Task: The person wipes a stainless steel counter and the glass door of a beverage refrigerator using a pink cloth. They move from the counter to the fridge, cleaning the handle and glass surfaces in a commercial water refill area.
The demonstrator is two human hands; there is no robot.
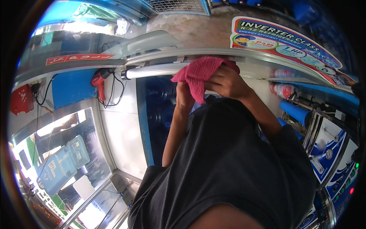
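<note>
A pink terry cloth (197,71) is bunched up in front of me, with one corner hanging down. My right hand (227,81) grips its right side with bent fingers. The cloth drapes over my left hand (184,91), hiding most of its fingers, but the hand appears closed on the fabric from below. Just behind the cloth runs a white tube light (157,70), whose right end is covered by it. A metal frame rail (206,51) passes above both hands, close to the cloth.
To the left a red heat gun or hair dryer (98,83) hangs with its black cord. Blue water jugs (160,91) stand low behind my left forearm. A printed sticker (280,45) is on the glass. At right are a red cylinder (283,90) and a control panel (343,177) with lit lamps.
</note>
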